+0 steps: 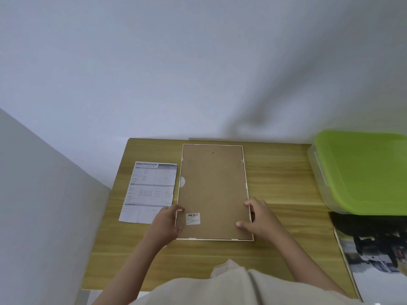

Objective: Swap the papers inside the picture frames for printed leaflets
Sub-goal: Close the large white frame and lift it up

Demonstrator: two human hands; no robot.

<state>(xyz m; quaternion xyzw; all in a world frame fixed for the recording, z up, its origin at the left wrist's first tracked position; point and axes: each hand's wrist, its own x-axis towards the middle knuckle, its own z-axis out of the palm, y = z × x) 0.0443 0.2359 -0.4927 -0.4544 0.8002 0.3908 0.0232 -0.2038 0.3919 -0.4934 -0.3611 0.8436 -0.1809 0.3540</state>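
Wooden table [286, 183]: your work surface. Picture frame [213, 190]: face down at centre, backing board exposed for opening. Specification leaflet [149, 190]: just left, ready to insert. Left hand [167, 223], right hand [259, 219]: fingers curled over the frame's near side edges, steadying it.

A wood-grain surface [275, 177] stands against a plain pale wall [176, 62], with a second wall [33, 194] meeting it at left.

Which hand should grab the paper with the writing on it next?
Probably the left hand. The printed leaflet lies right beside it, left of the face-down picture frame. The right hand grips the frame's far side and would have to cross over it.
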